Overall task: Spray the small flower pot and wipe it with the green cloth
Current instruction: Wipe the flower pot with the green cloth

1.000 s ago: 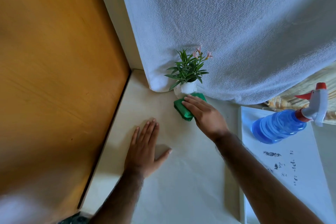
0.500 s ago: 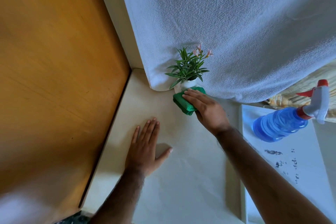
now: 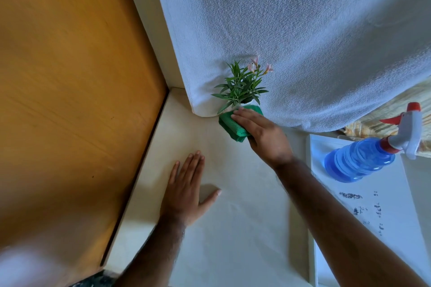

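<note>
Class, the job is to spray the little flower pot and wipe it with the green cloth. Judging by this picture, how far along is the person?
Spraying looks finished: the spray bottle lies set down at the right, out of both hands. Wiping is in hand: the right hand presses the green cloth against the pot, while the left hand rests flat on the surface. Left: finishing the wipe; how much is clean cannot be told.

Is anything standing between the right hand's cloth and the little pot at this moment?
Nothing visible does. The right hand presses the green cloth straight against the small flower pot, just below its leaves. The spray bottle lies off to the right; the left hand rests flat, apart.
</note>
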Available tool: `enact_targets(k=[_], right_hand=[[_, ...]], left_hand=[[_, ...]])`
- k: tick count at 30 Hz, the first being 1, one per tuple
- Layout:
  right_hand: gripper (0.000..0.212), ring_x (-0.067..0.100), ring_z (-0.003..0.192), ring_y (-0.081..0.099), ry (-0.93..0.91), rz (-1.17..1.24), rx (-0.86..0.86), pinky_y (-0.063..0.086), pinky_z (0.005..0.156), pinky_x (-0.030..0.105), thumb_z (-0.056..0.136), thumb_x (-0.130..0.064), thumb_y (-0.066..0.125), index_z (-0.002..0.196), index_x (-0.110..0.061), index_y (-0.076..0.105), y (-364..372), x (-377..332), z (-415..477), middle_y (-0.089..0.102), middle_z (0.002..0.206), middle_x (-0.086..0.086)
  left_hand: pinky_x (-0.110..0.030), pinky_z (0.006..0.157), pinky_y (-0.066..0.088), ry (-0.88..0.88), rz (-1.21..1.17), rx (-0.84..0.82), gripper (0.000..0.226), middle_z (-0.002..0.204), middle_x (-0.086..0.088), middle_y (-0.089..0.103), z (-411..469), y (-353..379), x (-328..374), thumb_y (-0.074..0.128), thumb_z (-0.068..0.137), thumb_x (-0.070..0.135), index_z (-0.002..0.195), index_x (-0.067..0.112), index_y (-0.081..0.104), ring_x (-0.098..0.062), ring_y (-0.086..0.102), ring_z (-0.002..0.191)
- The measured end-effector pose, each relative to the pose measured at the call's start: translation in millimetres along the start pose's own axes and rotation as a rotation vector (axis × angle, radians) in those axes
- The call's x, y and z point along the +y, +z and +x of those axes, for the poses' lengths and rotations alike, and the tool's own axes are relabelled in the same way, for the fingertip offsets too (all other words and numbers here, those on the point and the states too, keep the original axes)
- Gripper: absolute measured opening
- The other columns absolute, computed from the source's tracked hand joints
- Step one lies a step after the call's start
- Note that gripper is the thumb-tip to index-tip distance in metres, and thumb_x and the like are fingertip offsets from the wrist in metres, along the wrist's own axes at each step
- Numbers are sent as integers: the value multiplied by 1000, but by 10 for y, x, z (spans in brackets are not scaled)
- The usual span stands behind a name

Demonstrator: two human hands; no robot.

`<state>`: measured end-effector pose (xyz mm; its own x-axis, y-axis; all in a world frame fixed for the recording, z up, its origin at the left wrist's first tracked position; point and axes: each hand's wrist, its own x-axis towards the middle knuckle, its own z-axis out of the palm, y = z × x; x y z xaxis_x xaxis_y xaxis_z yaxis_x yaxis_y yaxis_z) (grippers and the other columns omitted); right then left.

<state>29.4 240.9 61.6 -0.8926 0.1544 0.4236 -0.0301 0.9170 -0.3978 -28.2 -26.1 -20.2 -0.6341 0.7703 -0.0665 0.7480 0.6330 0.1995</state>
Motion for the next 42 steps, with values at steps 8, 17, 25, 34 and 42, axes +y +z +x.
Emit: enact_targets(k=[8, 17, 25, 34, 42], right_hand=[[55, 38, 119, 69, -8, -2, -73, 55, 103, 55, 72, 29, 71, 120, 4, 75, 24, 10, -97, 72, 128, 21], [47, 41, 119, 69, -70, -71, -92, 55, 100, 58, 77, 25, 72, 120, 6, 74, 75, 51, -50, 72, 127, 23], [56, 36, 128, 65, 73, -43, -113, 56, 101, 53, 77, 23, 71, 128, -1, 72, -40, -24, -533, 69, 135, 16], [56, 30, 135, 58, 139, -108, 95, 48, 111, 52, 80, 24, 67, 132, 1, 68, -702, -241, -1280, 67, 139, 13], [61, 31, 130, 63, 434, -334, 220, 55, 102, 50, 74, 26, 69, 129, -1, 71, -1072, -76, -2500, 67, 138, 14]], left_hand=[[-48, 129, 16, 16, -2, 40, 101, 174, -3, 16, -4, 37, -22, 29, 91, 83, 164, 15, 17, -18, 14, 160], [-47, 128, 16, 17, -5, 64, 100, 174, -3, 18, -6, 47, -19, 32, 91, 82, 164, 15, 20, -18, 17, 160], [-47, 130, 14, 22, 12, 90, 99, 173, -4, 19, 9, 49, -28, 39, 90, 79, 163, 13, 24, -18, 16, 160], [-52, 127, 23, 14, -19, 129, 97, 169, -6, 31, -19, 34, -11, 41, 89, 77, 160, 11, 34, -23, 31, 156], [-51, 127, 22, 20, -8, 130, 99, 168, -9, 33, -39, 79, 6, 42, 85, 76, 159, 11, 34, -27, 33, 154]])
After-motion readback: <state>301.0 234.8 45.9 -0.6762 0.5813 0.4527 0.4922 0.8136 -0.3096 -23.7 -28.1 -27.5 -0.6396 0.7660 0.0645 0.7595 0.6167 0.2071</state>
